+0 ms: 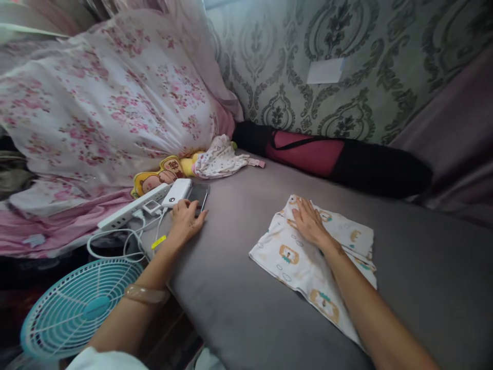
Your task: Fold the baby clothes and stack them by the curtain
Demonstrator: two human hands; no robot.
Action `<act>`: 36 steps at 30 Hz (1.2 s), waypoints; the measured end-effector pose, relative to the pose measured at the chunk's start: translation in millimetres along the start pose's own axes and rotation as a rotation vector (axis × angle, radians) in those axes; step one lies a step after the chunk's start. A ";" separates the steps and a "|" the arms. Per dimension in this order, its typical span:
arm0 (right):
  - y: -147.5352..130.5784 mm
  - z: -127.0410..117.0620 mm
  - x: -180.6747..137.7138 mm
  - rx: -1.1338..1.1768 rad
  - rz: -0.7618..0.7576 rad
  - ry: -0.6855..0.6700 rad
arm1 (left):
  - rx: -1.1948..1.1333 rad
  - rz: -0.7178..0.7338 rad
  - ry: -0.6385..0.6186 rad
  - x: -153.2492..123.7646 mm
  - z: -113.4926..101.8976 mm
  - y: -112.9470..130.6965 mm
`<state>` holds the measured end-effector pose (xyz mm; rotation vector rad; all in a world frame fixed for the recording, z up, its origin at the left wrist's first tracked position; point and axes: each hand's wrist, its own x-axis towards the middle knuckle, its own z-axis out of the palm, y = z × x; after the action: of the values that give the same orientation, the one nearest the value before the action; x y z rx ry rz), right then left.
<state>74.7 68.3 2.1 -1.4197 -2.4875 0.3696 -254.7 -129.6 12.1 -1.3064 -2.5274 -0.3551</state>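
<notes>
My right hand (309,221) lies flat, fingers stretched out, on a white folded cloth (292,257) printed with small orange pictures, which is spread on the grey bed surface (239,288). My left hand (185,220) rests at the bed's left edge, its fingers curled down onto a dark phone (200,194). A white power bank (177,193) lies right beside the phone, touching the fingertips' far side.
A white power strip (131,208) with white cables (115,244) lies left of the phone. A blue fan (77,308) stands below the bed edge. A flowered bedding pile (108,103), a yellow soft toy (162,174), a small flowered garment (221,159) and a black-and-red roll (327,156) line the back.
</notes>
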 end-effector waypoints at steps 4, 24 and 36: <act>13.4 -5.1 -10.8 0.014 0.015 0.030 | 0.044 -0.025 -0.074 15.0 2.7 -4.5; 64.5 -28.7 -31.7 -0.205 0.302 0.137 | -0.487 0.867 -0.154 41.9 33.7 214.1; 89.9 -33.6 -56.5 -0.171 0.383 0.137 | -0.281 0.907 -0.287 20.1 46.2 276.4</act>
<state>186.0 66.8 -2.3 -1.9258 -2.1774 0.1237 -44.5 56.7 1.1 -2.5638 -1.8113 -0.3289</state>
